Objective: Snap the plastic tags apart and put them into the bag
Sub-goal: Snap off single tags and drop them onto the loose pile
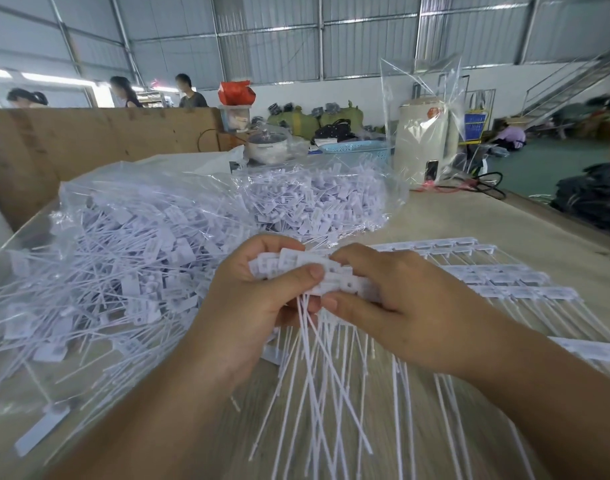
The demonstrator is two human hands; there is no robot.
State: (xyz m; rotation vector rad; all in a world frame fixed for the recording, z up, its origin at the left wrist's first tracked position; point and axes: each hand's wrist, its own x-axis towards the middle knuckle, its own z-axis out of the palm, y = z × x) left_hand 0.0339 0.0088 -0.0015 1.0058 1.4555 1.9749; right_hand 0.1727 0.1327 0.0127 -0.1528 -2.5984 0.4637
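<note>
Head view: both hands meet at centre frame over a pale wooden table (487, 220). Left hand (258, 299) grips a bunch of white plastic tags (310, 271), fingers curled round the flat heads, thumb pressed on top. Right hand (390, 303) pinches the same bunch from the other side, fingers curled over the heads, thumb underneath near the left thumb. The two hands touch or nearly touch at the thumbs.

Tag heads are small flat rectangles with a hole, stacked and fanned roughly left to right between the hands. Their thin straight tails (317, 382) hang down and toward the viewer, long axis running near to far, splaying a little at the free ends.

Left of the hands, a big clear plastic bag (89, 188), crinkled and shiny, lies on the table, heaped with loose separated tags (123, 258) pointing every way. A second heap of tags (314, 199) sits under clear film behind it.

Right of the hands, unbroken strips of tags (504, 282) lie flat in rows, heads joined side by side in lines, tails pointing toward the viewer.

Far end of the table: a cream cylinder-shaped appliance (424, 140) behind a stiff clear plastic sheet (417, 84), a blue lattice basket (359, 148), a pot with a glass lid (267, 145). Brown board (89, 140) stands at left, with people (189, 91) behind it.
</note>
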